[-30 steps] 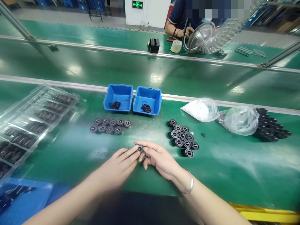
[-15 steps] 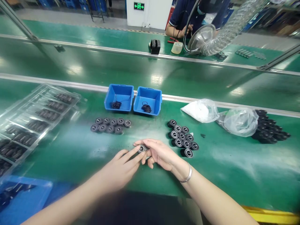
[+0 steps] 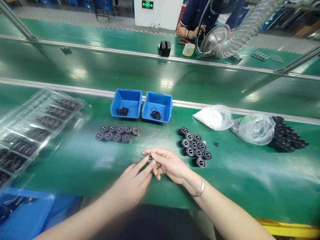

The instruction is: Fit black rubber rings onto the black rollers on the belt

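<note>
Both hands meet around one small round black part (image 3: 149,158) with a ringed face, just above the green table. My left hand (image 3: 135,178) grips its near side with the fingertips. My right hand (image 3: 168,165) wraps its far and right side, thumb on the rim; a silver bangle is on that wrist. To the right stand several black cylindrical parts (image 3: 194,144) with a slotted round top. On the left, two rows of similar round parts (image 3: 117,137) sit together. What lies beneath the held part is hidden by the fingers.
Two blue bins (image 3: 127,100) hold thin black rings. A clear compartment tray (image 3: 37,133) of dark parts lies left. Plastic bags (image 3: 215,117) and a pile of black parts (image 3: 287,136) are right. Across the bench, a person works beside a clear duct hose (image 3: 250,26).
My right thumb has come over onto the edge of the round part. The left fingers have shifted slightly, and both hands stay at nearly the same spot.
</note>
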Demonstrator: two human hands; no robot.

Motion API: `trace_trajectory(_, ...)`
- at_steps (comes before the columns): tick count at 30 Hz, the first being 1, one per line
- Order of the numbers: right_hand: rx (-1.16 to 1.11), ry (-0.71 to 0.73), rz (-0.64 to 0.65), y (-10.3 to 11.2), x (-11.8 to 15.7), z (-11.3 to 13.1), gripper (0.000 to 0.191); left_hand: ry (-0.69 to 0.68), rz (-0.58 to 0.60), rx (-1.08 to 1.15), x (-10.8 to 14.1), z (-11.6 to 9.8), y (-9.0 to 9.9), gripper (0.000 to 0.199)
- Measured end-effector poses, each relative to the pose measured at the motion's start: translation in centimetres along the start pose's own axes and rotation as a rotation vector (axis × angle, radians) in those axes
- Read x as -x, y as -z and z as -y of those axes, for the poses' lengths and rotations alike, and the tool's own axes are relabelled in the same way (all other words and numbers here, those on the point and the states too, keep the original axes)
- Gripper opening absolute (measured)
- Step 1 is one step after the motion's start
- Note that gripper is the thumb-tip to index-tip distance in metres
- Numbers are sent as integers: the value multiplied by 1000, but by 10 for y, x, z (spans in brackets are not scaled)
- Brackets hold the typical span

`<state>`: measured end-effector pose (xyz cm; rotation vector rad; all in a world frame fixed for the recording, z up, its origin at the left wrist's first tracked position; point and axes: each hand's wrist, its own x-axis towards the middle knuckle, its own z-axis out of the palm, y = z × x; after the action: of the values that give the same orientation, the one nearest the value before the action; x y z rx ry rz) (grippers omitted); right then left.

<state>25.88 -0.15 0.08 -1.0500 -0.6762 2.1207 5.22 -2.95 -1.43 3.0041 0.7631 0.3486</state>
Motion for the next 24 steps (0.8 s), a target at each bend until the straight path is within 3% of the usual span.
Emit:
trace_trajectory(7, 51, 22, -39, -5, 1, -1, 33, -72, 23, 43, 4, 15, 7, 38)
trace_trajectory(16, 39, 25, 39, 1, 0, 0, 30, -57, 11, 20, 1, 12, 7, 37)
trace_trajectory(20, 40, 27, -14, -2, -1, -1, 35, -71, 39, 3, 3, 14, 9, 38)
trace_trajectory(24, 70, 36, -42, -6, -1, -3, 34, -28, 20, -36, 5, 2, 7, 40)
